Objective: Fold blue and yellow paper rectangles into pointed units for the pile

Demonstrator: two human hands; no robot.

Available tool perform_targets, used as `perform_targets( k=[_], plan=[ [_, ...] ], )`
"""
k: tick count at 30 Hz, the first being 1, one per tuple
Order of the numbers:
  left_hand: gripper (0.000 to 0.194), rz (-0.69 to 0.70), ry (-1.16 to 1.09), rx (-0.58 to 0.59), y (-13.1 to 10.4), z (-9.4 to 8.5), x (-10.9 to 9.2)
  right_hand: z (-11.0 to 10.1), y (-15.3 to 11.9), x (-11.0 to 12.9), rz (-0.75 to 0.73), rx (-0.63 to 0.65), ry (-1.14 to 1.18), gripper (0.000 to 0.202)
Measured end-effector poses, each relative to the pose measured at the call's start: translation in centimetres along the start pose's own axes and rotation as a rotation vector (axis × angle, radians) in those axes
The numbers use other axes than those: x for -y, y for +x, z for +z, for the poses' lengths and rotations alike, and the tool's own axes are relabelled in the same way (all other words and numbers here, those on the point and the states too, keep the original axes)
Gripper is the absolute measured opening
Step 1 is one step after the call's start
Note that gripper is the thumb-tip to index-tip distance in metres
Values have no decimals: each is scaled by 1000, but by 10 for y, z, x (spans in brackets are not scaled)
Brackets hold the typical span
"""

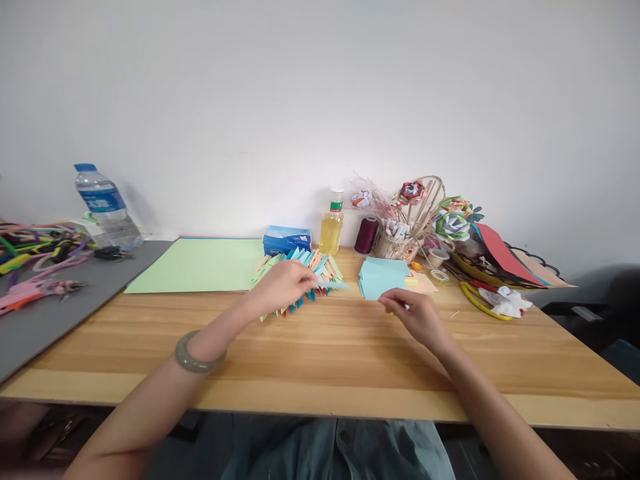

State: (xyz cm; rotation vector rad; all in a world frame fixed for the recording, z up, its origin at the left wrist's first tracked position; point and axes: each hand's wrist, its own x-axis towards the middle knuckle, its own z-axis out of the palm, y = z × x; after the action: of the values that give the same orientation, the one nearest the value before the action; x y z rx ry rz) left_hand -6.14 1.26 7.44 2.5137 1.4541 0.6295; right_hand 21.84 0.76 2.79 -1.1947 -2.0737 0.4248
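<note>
Left hand (pixel 285 285): fingers nearly closed on a light-blue paper piece (pixel 334 285), over the folded-paper heap (pixel 331 268). Right hand (pixel 413 312): fingertips close together at the near edge of the blue paper stack (pixel 383 275); whether gripping, cannot tell. Advisable: light pinch, sheets parted singly.

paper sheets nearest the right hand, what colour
The paper sheets are light blue, best seen in the head view.

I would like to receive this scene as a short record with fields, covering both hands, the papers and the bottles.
Left hand: holds a light blue paper piece at the pile of folded papers
Right hand: at the near edge of the blue sheets; grip unclear
Large sheet: light green, left of the pile
Bottles: yellow liquid, beside the tissue pack; water bottle, far left
</note>
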Motion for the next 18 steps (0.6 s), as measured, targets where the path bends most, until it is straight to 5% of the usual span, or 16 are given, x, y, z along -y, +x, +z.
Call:
perform_targets(
  k=[5, 9, 13, 18],
  plan=[
    [41, -318, 390, -52, 0, -14, 15, -18, 7, -21, 129, -175, -161, 34],
    [48, -409, 431, -188, 0, -17, 14, -20, 22, -44, -8, -29, -335, 26],
    [40, -432, 336, -335, 1, -19, 12, -18, 37, -69, -26, 203, -558, 35],
    [35, -221, 157, -284, 0, -1, -4, -17, 46, -84, 34, 278, -609, 37]
  ],
)
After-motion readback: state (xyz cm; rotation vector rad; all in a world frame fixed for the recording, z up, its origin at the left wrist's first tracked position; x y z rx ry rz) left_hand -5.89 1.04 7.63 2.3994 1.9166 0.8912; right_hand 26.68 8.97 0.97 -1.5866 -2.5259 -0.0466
